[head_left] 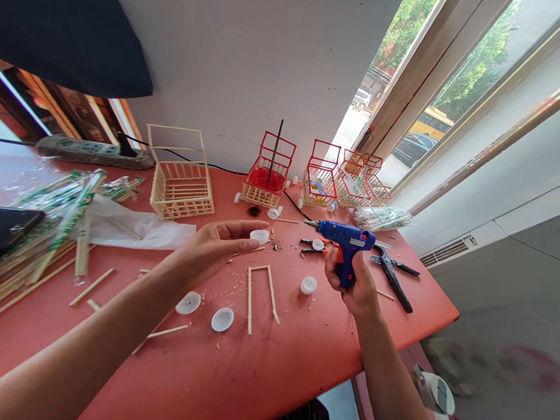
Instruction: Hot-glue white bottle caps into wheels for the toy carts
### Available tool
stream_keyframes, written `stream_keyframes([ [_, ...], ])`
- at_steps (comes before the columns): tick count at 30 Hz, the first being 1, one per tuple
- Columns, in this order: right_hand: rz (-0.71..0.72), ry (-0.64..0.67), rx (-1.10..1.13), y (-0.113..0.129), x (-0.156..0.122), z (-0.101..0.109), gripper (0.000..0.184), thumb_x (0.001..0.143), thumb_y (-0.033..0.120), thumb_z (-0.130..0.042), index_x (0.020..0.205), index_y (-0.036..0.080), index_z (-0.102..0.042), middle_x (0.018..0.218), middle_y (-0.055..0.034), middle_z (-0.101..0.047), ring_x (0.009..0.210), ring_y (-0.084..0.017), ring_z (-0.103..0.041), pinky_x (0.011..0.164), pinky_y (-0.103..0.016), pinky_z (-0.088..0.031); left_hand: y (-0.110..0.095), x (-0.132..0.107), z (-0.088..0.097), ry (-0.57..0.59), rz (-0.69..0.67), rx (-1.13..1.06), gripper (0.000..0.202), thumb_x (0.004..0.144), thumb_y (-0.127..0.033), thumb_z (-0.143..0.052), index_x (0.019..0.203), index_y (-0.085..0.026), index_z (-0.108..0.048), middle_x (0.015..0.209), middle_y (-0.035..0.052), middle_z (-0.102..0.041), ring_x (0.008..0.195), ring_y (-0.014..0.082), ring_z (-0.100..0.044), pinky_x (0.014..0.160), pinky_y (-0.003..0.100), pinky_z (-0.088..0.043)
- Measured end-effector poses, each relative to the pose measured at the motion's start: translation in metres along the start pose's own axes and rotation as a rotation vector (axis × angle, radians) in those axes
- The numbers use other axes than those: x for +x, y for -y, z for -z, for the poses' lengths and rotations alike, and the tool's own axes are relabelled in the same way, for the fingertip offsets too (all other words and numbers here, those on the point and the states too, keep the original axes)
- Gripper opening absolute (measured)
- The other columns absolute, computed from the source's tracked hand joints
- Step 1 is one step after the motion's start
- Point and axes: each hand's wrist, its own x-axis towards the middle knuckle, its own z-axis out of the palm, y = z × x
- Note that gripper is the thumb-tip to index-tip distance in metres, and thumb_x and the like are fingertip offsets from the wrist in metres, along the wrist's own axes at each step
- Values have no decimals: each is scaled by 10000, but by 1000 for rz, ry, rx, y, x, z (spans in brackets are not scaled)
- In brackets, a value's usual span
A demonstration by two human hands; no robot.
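My right hand [358,286] grips the handle of a blue glue gun [346,239], nozzle pointing left, held just above the red table [264,364]. My left hand [213,247] pinches a white bottle cap [260,236] between thumb and fingertips, to the left of the nozzle. Below the cap a U-shaped frame of glued wooden sticks [261,293] lies flat. Three more white caps [222,319] lie around the frame.
An unpainted stick basket [181,184] and several red stick carts [268,172] stand at the back by the wall. Black pliers [393,274] lie right of the gun. Wrapped chopsticks [61,213] pile at the left, and a power strip [92,152] lies behind.
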Motion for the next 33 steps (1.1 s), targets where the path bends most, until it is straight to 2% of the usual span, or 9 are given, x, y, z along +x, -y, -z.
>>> stream_keyframes([
  [4, 0, 1, -22, -1, 0, 1, 576, 884, 763, -652, 815, 193, -611, 745, -23, -537, 500, -95, -323, 409, -231, -130, 0, -3, -2, -14, -28, 67, 365, 665, -328, -970, 997, -224, -860, 967, 93, -832, 918, 240, -748, 790, 280, -591],
  [9, -10, 10, -36, -4, -1, 7, 580, 893, 764, -638, 869, 185, -637, 771, -29, -540, 512, -100, -342, 410, -232, -133, 0, -2, -1, -64, -78, 140, 383, 611, -345, -989, 933, -200, -840, 906, 91, -806, 805, 214, -716, 695, 262, -543],
  [13, -16, 0, -27, -5, -2, 9, 573, 903, 753, -642, 890, 181, -648, 789, -25, -536, 508, -91, -337, 419, -236, -133, 2, 2, 6, -130, -164, 385, 359, 612, -366, -964, 917, -217, -849, 710, 15, -695, 602, 154, -558, 544, 242, -394],
  [16, -16, -6, -27, -6, -2, 8, 575, 902, 754, -643, 899, 180, -652, 788, -24, -537, 505, -91, -335, 432, -244, -142, 4, 5, 11, -169, -221, 521, 322, 614, -366, -935, 891, -227, -847, 669, -8, -643, 593, 155, -506, 555, 252, -358],
  [22, -20, -3, -31, -4, -1, 7, 586, 884, 766, -655, 887, 180, -651, 780, -29, -543, 511, -93, -338, 424, -239, -138, 2, 5, 10, -204, -239, 568, 283, 589, -309, -923, 830, -221, -804, 672, -30, -611, 598, 147, -456, 577, 261, -325],
  [26, -12, -9, -41, -3, -2, 5, 581, 889, 759, -652, 870, 178, -655, 777, -32, -539, 518, -96, -344, 424, -238, -137, 0, 2, 8, -171, -153, 446, 293, 619, -317, -929, 850, -221, -777, 744, -10, -672, 657, 163, -551, 623, 260, -393],
  [29, -11, -11, -51, -3, -3, 2, 590, 893, 763, -641, 869, 175, -661, 773, -28, -537, 511, -95, -353, 436, -249, -141, 2, 2, 6, -65, -53, 217, 298, 676, -351, -927, 901, -218, -783, 847, 26, -738, 780, 181, -648, 705, 257, -468],
  [33, -28, 39, -61, -4, -4, -1, 609, 927, 769, -587, 852, 168, -651, 752, -22, -526, 498, -91, -360, 454, -253, -148, 10, 5, 4, 53, -3, -96, 321, 670, -310, -954, 927, -217, -786, 914, 30, -750, 799, 147, -653, 712, 224, -511],
])
